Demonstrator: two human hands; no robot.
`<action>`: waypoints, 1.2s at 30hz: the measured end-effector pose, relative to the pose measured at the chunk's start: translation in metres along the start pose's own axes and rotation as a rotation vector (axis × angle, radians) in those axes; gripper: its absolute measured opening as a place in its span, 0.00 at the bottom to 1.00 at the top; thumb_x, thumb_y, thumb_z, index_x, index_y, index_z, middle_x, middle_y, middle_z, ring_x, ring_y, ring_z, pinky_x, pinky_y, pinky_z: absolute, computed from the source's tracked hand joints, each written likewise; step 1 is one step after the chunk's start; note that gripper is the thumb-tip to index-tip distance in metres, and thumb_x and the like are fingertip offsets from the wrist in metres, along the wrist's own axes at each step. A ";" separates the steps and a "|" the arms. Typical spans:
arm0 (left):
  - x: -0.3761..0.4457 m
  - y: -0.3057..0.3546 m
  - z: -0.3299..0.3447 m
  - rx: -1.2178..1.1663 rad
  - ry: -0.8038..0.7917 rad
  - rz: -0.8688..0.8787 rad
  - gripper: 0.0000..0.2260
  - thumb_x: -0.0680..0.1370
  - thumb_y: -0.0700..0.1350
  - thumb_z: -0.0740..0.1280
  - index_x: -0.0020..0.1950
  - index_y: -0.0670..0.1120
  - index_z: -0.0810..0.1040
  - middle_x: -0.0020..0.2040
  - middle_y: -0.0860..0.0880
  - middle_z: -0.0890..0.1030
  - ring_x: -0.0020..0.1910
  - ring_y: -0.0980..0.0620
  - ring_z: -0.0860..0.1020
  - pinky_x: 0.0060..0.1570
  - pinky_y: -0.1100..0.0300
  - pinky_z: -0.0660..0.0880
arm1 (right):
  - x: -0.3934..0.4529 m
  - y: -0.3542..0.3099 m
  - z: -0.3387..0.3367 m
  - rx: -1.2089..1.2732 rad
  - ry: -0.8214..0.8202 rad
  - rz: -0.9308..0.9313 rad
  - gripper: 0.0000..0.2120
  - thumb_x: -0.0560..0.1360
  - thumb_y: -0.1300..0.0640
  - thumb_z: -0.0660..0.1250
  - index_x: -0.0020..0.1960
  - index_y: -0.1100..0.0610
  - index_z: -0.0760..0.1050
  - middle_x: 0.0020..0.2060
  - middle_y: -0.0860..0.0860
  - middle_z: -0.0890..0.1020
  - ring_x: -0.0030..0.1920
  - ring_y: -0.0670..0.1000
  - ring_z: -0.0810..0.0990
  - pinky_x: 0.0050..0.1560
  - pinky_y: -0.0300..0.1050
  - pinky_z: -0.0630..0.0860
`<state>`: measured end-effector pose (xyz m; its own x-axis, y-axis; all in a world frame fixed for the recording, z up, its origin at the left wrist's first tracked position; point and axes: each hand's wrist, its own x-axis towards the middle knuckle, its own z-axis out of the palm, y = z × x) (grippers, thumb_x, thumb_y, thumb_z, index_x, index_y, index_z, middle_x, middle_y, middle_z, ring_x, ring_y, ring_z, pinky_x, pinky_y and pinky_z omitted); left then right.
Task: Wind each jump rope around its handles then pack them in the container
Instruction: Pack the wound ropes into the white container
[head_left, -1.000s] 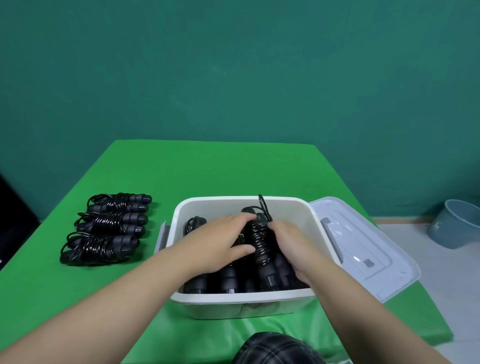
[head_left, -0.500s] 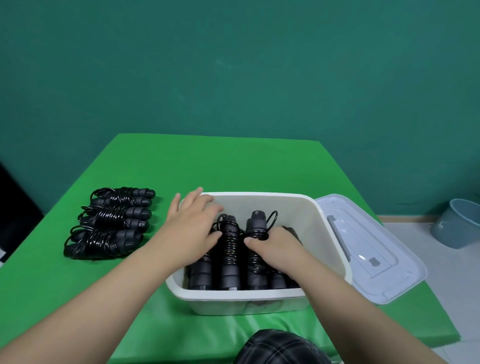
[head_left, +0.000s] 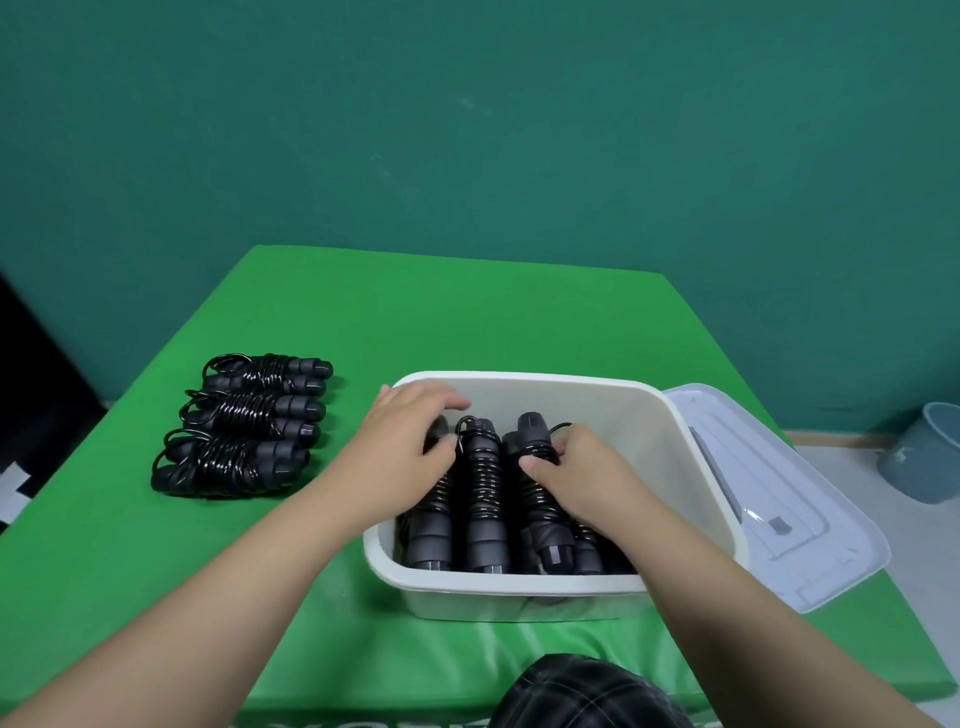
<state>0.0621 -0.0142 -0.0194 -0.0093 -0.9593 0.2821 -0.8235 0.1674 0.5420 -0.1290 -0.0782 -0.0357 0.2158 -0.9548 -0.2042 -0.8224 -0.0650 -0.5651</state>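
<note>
A white plastic container (head_left: 691, 467) sits on a green padded table (head_left: 467, 322), and both bare hands reach down into it from the near side. Inside, several black wound jump ropes (head_left: 483, 493) lie side by side, their handles running from the near wall toward the far wall, each with cord coiled tightly around the paired grips. The left hand (head_left: 405, 447) rests over the leftmost bundle, fingers curled loosely across its far end near the container's far-left corner, thumb against the side of the middle bundle; it presses on the ropes rather than closing around one, though whether it truly grips anything cannot be told. The right hand (head_left: 582, 467) lies over the bundles on the right side, its fingers bent down around the top end of one wound rope, with the thumb tip touching the coils; that rope sits directly under the palm and between the fingers. Between the two hands one bundle stands clear and untouched along its upper length. On the table to the left, well apart from the container, three more wound jump ropes (head_left: 244, 421) lie stacked in a neat row. The translucent lid (head_left: 779, 499) leans against the container's right side.
</note>
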 end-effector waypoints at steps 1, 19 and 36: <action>-0.001 -0.002 -0.003 -0.123 0.057 -0.038 0.14 0.79 0.42 0.62 0.64 0.50 0.73 0.63 0.56 0.71 0.65 0.59 0.66 0.69 0.63 0.55 | 0.000 0.000 0.000 -0.009 0.010 -0.002 0.18 0.76 0.45 0.66 0.52 0.60 0.72 0.40 0.52 0.79 0.43 0.54 0.78 0.39 0.44 0.70; -0.017 -0.132 -0.003 0.664 -0.275 -0.495 0.45 0.71 0.49 0.68 0.76 0.57 0.38 0.76 0.47 0.33 0.74 0.43 0.32 0.71 0.40 0.38 | -0.009 -0.003 0.004 0.070 0.119 -0.059 0.13 0.74 0.50 0.69 0.49 0.58 0.71 0.47 0.53 0.77 0.48 0.53 0.75 0.42 0.42 0.65; -0.033 -0.131 -0.008 0.279 -0.002 -0.466 0.07 0.74 0.55 0.68 0.45 0.53 0.74 0.47 0.56 0.74 0.64 0.50 0.64 0.64 0.44 0.59 | -0.003 0.001 0.007 0.064 0.106 -0.059 0.13 0.73 0.49 0.68 0.47 0.57 0.68 0.46 0.54 0.75 0.43 0.53 0.73 0.37 0.45 0.65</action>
<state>0.1748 -0.0023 -0.0932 0.3915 -0.9182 0.0604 -0.8601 -0.3419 0.3787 -0.1270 -0.0732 -0.0408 0.2034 -0.9753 -0.0856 -0.7741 -0.1067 -0.6240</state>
